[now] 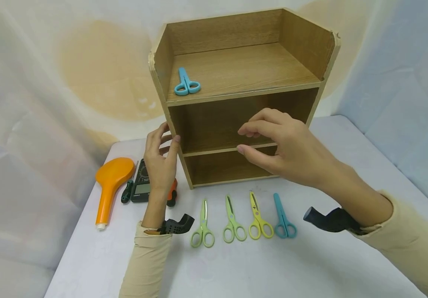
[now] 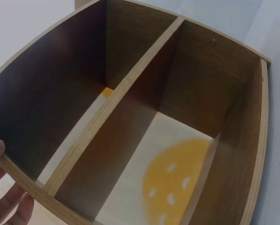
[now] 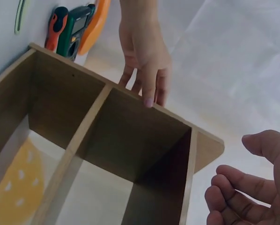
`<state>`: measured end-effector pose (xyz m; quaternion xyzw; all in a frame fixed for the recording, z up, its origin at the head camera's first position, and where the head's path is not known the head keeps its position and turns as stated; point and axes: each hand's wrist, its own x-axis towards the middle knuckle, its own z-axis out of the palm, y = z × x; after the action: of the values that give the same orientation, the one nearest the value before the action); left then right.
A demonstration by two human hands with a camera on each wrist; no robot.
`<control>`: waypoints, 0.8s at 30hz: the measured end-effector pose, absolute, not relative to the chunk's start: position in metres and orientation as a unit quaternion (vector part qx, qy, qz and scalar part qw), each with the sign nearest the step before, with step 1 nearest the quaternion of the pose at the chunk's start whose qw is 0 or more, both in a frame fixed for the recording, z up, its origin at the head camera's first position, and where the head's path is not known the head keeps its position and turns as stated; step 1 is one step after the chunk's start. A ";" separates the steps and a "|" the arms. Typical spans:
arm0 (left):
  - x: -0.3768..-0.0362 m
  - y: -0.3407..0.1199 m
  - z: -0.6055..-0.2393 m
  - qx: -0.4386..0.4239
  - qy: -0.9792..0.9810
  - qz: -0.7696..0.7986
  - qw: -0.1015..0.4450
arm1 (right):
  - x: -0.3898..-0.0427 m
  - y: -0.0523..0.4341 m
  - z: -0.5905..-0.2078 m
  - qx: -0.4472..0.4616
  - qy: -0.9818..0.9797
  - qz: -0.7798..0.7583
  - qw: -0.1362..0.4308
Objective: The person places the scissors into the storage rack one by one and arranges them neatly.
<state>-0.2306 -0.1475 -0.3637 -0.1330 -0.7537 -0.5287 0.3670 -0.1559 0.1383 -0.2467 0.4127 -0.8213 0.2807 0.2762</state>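
I see lots of room on the top of the shelf (image 1: 236, 64), in the middle and on the right. The top scissors (image 1: 183, 75) fill a bit at the front left, and 3 raised walls leave me the front or above. The right grip (image 1: 286, 140) hangs before the 2 lower spaces and blocks their right part, but I can pass on their left. The left grip (image 1: 161, 165) fills the spot by the left side, with the meter (image 1: 141, 190) and orange paddle (image 1: 116, 170) near. 4 scissors in a row (image 1: 230, 213) lie in front, with gaps between. I find free worktop (image 1: 236, 271) nearer me.
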 end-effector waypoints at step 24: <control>-0.226 -0.143 -0.358 -0.129 -0.749 -0.542 0.359 | -0.126 0.158 -0.296 0.414 -0.818 0.269 0.293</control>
<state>-0.2255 -0.1434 -0.3583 -0.1287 -0.7490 -0.5417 0.3591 -0.1264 0.1575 -0.2962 0.4144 -0.8184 0.2690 0.2933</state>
